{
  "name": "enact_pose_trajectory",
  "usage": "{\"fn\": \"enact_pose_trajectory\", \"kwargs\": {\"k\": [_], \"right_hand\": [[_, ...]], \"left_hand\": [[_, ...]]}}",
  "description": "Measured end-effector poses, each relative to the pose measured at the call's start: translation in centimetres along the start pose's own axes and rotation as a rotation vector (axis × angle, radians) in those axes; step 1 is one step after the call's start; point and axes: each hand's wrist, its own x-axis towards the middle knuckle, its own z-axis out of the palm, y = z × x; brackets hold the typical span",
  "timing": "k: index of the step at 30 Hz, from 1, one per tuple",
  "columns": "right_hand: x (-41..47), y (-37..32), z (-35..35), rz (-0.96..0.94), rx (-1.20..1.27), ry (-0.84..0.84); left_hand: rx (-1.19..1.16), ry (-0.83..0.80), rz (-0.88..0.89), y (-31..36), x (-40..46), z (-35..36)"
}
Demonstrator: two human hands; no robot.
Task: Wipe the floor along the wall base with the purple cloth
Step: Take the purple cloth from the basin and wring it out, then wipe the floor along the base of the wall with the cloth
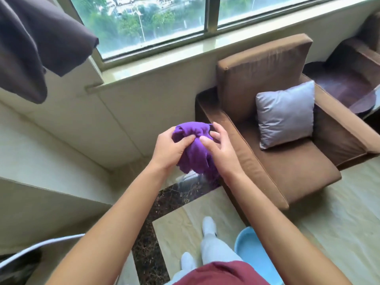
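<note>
The purple cloth (194,148) is bunched up in mid-air at chest height, well above the floor. My left hand (170,149) grips its left side with the thumb pressed into the folds. My right hand (219,148) holds the right side, thumb on the cloth and fingers spread behind it. A loose end of the cloth hangs down between my wrists. Below the hands, a dark marble strip of floor (176,198) runs along the cream wall base (131,161) under the window.
A brown armchair (287,161) with a grey cushion (285,114) stands right of the hands, against the wall. A light blue basin (253,247) sits on the floor by my right leg. A dark curtain (30,48) hangs at upper left. A white curved bar (41,245) shows at lower left.
</note>
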Motion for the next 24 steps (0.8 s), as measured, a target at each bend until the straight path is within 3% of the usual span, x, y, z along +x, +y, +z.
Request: {"fn": "enact_pose_trajectory", "kwargs": {"k": [3, 5, 9, 10, 14, 16, 20, 22, 24], "right_hand": [[3.7, 2.4, 0.7, -0.252, -0.381, -0.108], [6.3, 4.4, 2.2, -0.312, -0.556, -0.092], [12.3, 7.2, 4.3, -0.225, -0.513, 0.009], [14.2, 7.8, 4.2, -0.205, -0.511, 0.009], [19.8, 9.1, 3.3, -0.139, -0.529, -0.129], [22.9, 9.7, 4.0, -0.128, -0.526, -0.202], [28.1, 11.5, 5.6, -0.057, -0.492, -0.133], [30.5, 13.1, 6.2, 0.012, -0.529, -0.085], [32.9, 15.0, 6.8, 0.072, -0.578, -0.057]], "left_hand": [[0.153, 0.114, -0.047, -1.3, 4.7, 0.9], [0.223, 0.173, -0.094, -2.5, 8.0, 1.8], [-0.158, 0.271, -0.434, -5.3, 14.3, 4.0], [-0.158, 0.271, -0.465, -6.1, 15.9, 4.0], [0.28, 0.07, -0.363, -8.8, 20.3, 0.6], [0.308, -0.007, -0.358, -10.3, 22.9, -1.5], [0.294, -0.032, -0.375, -14.0, 27.5, -4.1], [0.43, -0.02, -0.371, -16.8, 29.5, -5.8], [0.724, -0.126, -0.286, -19.8, 31.4, -8.0]]}}
